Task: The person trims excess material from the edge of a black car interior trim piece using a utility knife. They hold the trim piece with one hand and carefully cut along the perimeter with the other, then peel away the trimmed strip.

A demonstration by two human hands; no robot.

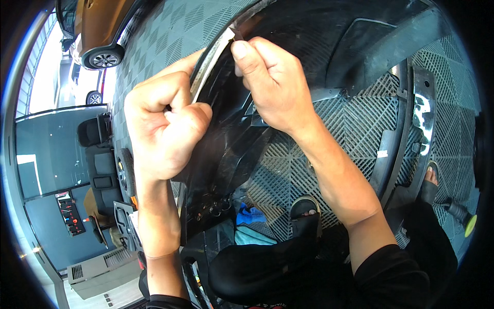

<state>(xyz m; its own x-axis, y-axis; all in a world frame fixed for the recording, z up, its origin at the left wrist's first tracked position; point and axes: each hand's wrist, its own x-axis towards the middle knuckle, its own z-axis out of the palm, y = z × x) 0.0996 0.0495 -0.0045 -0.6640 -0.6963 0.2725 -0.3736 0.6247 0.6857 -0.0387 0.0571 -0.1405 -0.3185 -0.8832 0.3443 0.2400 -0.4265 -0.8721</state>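
Note:
A large glossy black car panel (319, 38), likely a bumper cover, curves across the upper middle in front of me. Along its left edge runs a narrow whitish strip (212, 59). My left hand (163, 121) is closed around that edge, with the thumb on the near side and the fingers curled over the outside. Near the strip's upper end, my right hand (277, 82) is closed in a pinch, thumb against fingers. A small dark bit shows at its fingertips, too little to name. Part of the edge is hidden behind my left fingers.
A long curved black bar (406, 129) stands at the right. By the far right lies a black tool with a yellow pad (470, 225). Blue cloth (250, 213) and teal cloth (252, 236) lie below the panel. An orange car (103, 26) stands far left, black seats (98, 159) nearer.

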